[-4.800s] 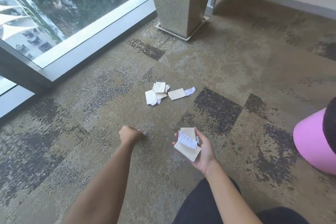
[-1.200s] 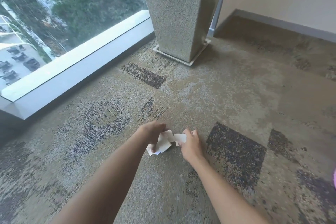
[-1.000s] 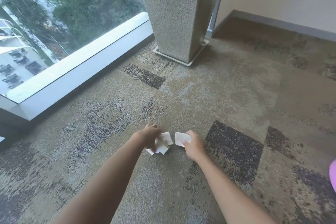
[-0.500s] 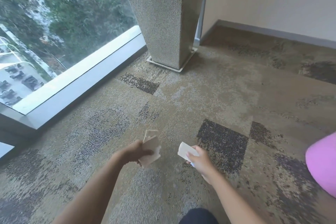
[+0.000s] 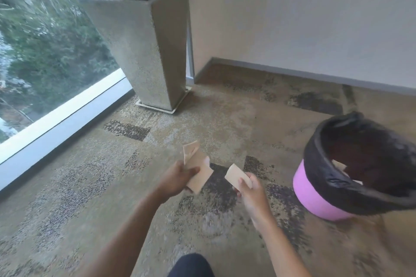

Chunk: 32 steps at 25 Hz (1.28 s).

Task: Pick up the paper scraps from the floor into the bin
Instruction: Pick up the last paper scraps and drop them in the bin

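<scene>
The left hand (image 5: 177,177) grips a bunch of paper scraps (image 5: 196,167); the right hand (image 5: 249,191) pinches a single scrap (image 5: 236,175). Both are held above the carpet (image 5: 90,186), left of the pink bin (image 5: 315,198) with its black liner (image 5: 326,171), near a tall planter (image 5: 146,51).

Tan scraps (image 5: 198,170) held above carpet; pink, black-lined bin (image 5: 360,171) rt.

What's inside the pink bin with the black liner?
Pale paper scraps lie against the black liner in the pink bin; its near rim hides the bottom.
</scene>
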Motion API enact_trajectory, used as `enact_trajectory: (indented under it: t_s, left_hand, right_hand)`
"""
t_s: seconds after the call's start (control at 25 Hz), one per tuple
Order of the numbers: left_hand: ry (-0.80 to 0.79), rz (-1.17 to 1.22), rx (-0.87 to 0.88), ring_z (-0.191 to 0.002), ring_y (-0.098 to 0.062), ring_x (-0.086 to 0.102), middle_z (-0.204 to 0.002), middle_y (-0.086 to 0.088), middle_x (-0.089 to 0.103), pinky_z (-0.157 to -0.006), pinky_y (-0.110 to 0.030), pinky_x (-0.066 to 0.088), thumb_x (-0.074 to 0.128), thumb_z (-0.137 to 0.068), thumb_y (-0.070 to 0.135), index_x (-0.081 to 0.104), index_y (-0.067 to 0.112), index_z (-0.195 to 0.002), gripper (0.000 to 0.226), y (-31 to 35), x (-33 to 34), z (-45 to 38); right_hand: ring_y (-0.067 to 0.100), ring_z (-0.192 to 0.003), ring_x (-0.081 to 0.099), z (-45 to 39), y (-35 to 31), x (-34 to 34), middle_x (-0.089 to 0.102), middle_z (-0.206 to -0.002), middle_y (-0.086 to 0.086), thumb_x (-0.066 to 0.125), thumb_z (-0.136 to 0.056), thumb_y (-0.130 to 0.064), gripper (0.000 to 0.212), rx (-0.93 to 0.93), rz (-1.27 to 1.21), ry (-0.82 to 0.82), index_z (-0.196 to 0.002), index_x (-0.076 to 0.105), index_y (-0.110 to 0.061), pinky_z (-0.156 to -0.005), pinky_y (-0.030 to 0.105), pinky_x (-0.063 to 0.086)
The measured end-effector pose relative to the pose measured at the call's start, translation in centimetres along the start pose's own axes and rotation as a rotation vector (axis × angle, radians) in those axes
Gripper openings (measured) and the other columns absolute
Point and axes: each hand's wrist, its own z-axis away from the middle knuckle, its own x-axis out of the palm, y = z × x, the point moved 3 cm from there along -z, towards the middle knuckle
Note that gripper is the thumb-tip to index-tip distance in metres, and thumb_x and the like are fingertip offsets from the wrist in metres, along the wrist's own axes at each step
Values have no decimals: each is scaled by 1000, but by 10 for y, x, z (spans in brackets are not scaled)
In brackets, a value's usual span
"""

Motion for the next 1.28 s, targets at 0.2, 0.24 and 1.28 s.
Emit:
enact_trajectory:
  t_s: [0.2,0.24,1.28]
  left_hand:
    - [-146,-33,222,-82,-24,73,-97,-15,70,-67,-44,61,58,-96,30,57,18,-102,14,120,129,8]
    - [-163,-30,258,-85,-30,73,-98,-17,71,-70,-48,61,57,-97,29,60,15,-100,14,142,152,10]
    - [31,-495,571,-106,-23,58,-117,-9,59,-90,-26,44,64,-87,17,67,12,-108,23,217,275,12]
  right_hand:
    - [18,-70,56,12,-64,-121,62,-89,3,48,-102,-19,11,-311,94,290,-110,55,-20,-62,31,44]
    - [18,-72,57,15,-75,-147,62,-90,3,47,-102,-17,12,-360,87,351,-111,55,-19,-66,34,45]
    - [17,-119,60,23,-108,-311,67,-123,2,52,-95,-3,29,-269,74,588,-114,69,-17,-95,23,42]
